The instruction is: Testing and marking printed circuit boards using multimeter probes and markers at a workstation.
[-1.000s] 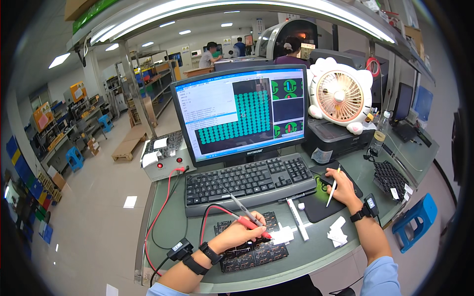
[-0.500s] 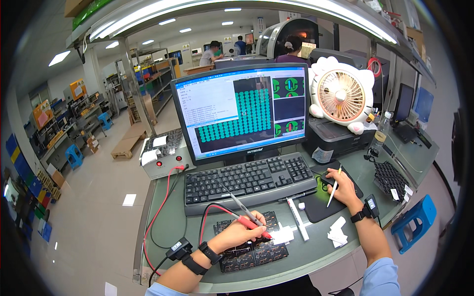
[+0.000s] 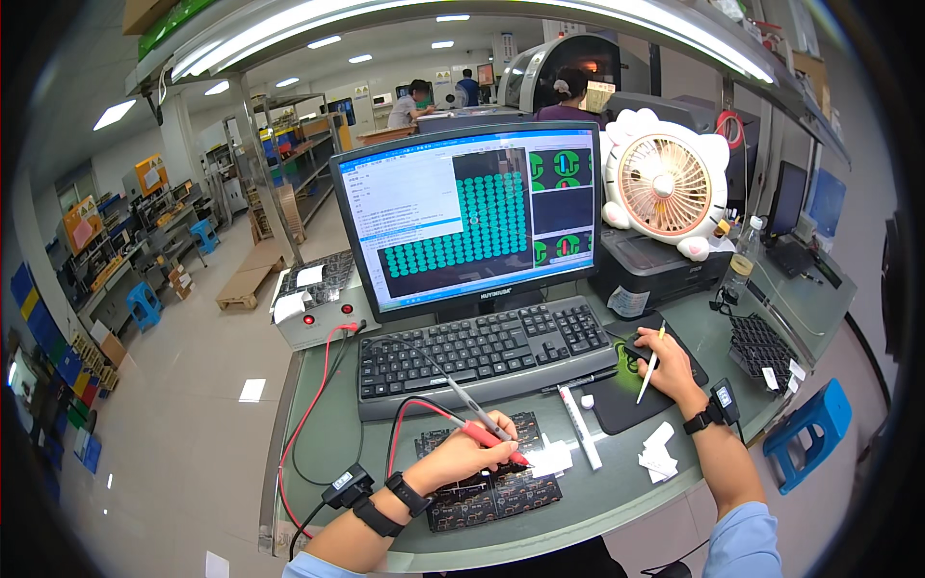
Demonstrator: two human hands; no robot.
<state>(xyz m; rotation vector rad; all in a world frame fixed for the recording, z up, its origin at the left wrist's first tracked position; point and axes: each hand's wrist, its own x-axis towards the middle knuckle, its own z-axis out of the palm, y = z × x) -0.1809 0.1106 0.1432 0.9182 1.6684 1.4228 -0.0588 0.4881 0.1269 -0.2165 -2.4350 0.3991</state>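
Observation:
My left hand is closed round a red test probe and a grey probe that crosses it. The red probe's tip points down at a white paper slip on dark circuit boards; whether it touches cannot be told. My right hand curls over a black mouse, mostly hidden, on a mouse pad. Between its fingers is a slim white stick with a yellow end. The monitor shows rows of green discs and an opened list.
A black keyboard spans the desk below the monitor. A white marker and paper scraps lie between my hands. Left stands a metal box with leads; right, a fan, a bottle and black trays.
The highlighted row in the monitor's list has changed. Both hands stay nearly where they were, still holding the same things.

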